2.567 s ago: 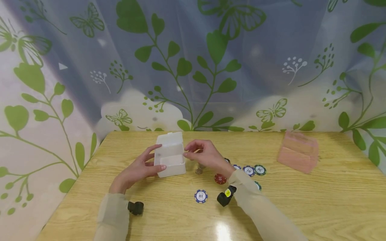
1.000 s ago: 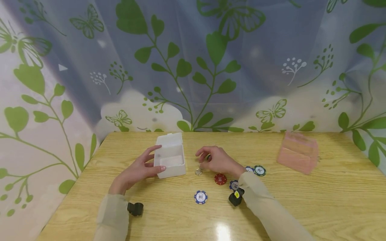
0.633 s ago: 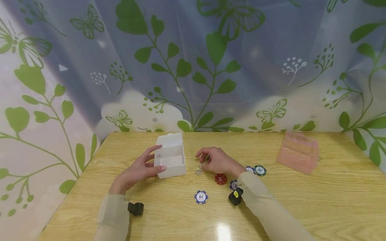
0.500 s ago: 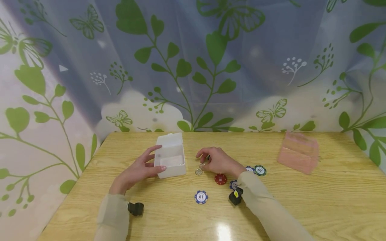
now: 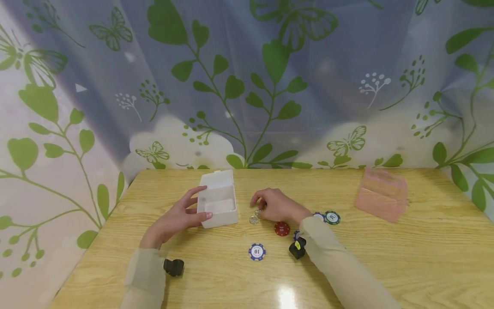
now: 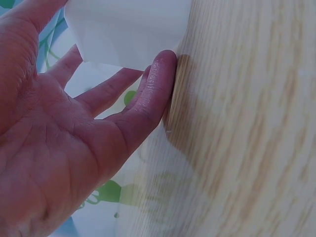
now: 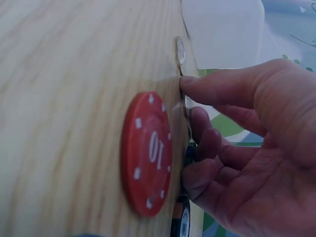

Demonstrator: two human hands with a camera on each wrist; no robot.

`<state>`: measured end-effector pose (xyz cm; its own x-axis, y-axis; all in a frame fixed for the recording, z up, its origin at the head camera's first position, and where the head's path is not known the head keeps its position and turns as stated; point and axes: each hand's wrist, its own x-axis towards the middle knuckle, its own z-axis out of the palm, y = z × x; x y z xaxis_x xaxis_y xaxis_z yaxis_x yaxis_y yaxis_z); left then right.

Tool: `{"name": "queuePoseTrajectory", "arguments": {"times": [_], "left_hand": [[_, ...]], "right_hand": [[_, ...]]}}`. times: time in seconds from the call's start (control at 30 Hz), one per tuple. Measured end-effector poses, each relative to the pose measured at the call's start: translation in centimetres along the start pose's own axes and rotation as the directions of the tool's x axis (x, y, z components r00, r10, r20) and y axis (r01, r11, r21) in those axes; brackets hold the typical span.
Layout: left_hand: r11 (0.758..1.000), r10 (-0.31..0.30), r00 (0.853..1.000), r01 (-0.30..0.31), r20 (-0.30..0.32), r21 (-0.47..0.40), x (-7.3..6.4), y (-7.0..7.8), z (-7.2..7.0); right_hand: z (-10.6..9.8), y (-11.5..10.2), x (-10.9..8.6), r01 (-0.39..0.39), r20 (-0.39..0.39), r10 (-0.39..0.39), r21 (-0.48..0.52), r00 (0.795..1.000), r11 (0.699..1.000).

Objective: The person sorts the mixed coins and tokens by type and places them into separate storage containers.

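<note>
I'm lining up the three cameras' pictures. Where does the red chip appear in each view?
Head: just right of centre, below the middle; the red chip lies just below the right hand.
Left wrist: not in it.
Right wrist: large, a little left of and below centre, left of the curled fingers.
Shared landmark: the white box, left of centre in head, at the top in left wrist, upper right in right wrist.
</note>
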<state>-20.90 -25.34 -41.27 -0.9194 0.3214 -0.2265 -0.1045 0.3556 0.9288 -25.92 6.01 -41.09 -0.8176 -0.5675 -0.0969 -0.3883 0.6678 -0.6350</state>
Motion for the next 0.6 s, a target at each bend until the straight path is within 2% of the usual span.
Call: {"name": "queuePoseTrajectory", "arguments": {"times": [0.27,0.6], "left_hand": [[1.0,0.0,1.0,0.0,0.0,-0.005,0.06,-0.04,-0.01],[1.0,0.0,1.0,0.0,-0.002,-0.006,0.09,-0.15,-0.01]], "right_hand": [[0.1,-0.3,0.12,-0.011,0.02,0.011,-0.029,1.0,1.0],[0.21,-0.44,-0.03,-0.037,0.022,0.038,-0.017,0.999,0.999]]}}
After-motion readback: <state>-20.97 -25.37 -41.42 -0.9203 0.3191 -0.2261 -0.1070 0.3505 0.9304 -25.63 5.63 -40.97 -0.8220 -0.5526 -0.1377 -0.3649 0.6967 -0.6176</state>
